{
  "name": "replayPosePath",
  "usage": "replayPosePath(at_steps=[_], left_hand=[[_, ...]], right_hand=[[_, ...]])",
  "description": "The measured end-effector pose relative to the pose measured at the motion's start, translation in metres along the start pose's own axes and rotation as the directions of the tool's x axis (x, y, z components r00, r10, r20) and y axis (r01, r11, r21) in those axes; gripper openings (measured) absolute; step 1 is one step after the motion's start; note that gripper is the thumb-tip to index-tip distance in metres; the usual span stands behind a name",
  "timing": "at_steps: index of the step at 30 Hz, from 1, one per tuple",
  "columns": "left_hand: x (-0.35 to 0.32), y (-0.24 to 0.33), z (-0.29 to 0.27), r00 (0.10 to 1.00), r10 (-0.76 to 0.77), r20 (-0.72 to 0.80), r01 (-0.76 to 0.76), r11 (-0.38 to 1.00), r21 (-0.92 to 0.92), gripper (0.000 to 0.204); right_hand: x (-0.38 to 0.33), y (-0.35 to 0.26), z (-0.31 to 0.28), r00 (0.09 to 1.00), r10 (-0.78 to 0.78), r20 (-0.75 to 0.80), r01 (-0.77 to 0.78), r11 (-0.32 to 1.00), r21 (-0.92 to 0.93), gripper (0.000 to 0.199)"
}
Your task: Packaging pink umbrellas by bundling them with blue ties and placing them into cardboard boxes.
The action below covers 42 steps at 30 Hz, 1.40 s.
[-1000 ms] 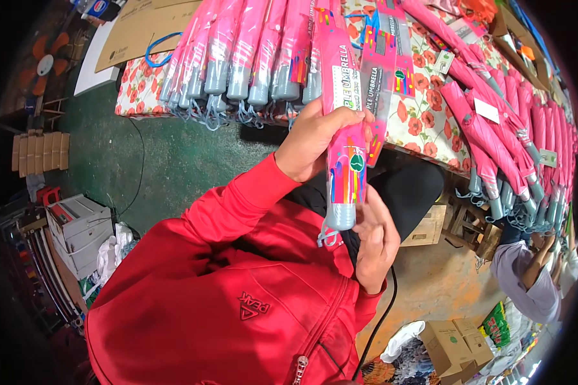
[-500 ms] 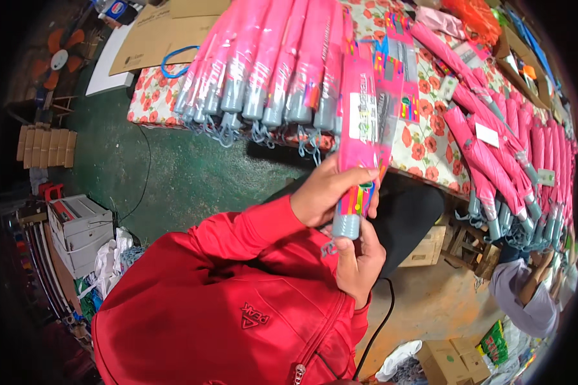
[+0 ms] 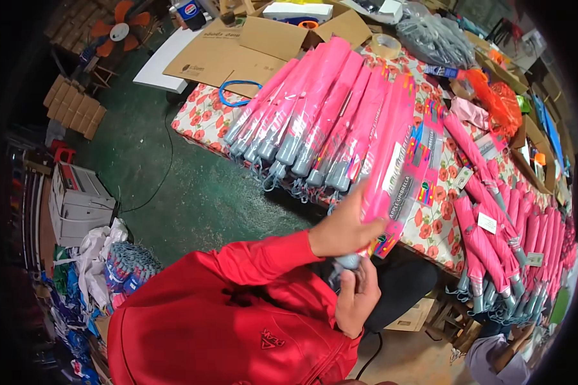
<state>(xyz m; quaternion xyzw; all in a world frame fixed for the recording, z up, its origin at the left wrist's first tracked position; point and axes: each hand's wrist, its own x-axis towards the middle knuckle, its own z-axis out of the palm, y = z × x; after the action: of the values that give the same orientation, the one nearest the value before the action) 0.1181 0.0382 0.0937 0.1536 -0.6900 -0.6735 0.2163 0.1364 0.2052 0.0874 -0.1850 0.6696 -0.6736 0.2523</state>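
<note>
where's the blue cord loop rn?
Head view, upper left of centre: the blue cord loop lies on the floral tablecloth, between the flattened cardboard and the row of pink umbrellas.

Dark green floor (image 3: pixel 192 192), flowered tablecloth (image 3: pixel 202 115), cardboard boxes (image 3: pixel 263 42) behind

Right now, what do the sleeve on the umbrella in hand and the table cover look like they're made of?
Sleeve on the pink folded umbrella: thin clear plastic film, glossy, judging by streaky glare and the pink showing through. Its handle end looks like grey matte plastic, though the hands mostly cover it. Floral table cover: probably printed fabric or vinyl; flat, no clear sheen, so hard to tell.
</note>
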Motion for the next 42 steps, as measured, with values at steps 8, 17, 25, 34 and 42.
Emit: replayPosePath(at_steps=[8, 17, 25, 34, 42], left_hand=[[0.078, 0.014, -0.078, 0.939, 0.329, -0.103, 0.022, 0.24, 0.971, 0.057], [0.044, -0.029, -0.02, 0.882, 0.47, -0.046, -0.3, 0.633, 0.713, 0.03], [-0.024, -0.102, 0.03, 0.965, -0.221, 0.138, 0.023, 0.6, 0.8, 0.019], [-0.017, -0.113, 0.057, 0.798, -0.6, 0.055, 0.601, 0.799, -0.027, 0.031], [0.053, -0.102, 0.066, 0.995, -0.097, 0.037, 0.073, 0.906, 0.418, 0.018]], right_hand=[[0.008, 0.002, 0.005, 0.985, 0.002, 0.175, 0.047, 0.96, -0.276, 0.035], [0.005, 0.016, -0.014, 0.998, 0.058, 0.027, -0.048, 0.957, -0.287, 0.03], [-0.003, 0.019, -0.035, 0.985, 0.114, -0.132, -0.146, 0.952, -0.268, 0.027], [-0.008, 0.029, -0.039, 0.986, 0.069, -0.15, -0.107, 0.958, -0.267, 0.026], [-0.007, 0.03, -0.042, 0.986, 0.049, -0.157, -0.093, 0.953, -0.29, 0.026]])
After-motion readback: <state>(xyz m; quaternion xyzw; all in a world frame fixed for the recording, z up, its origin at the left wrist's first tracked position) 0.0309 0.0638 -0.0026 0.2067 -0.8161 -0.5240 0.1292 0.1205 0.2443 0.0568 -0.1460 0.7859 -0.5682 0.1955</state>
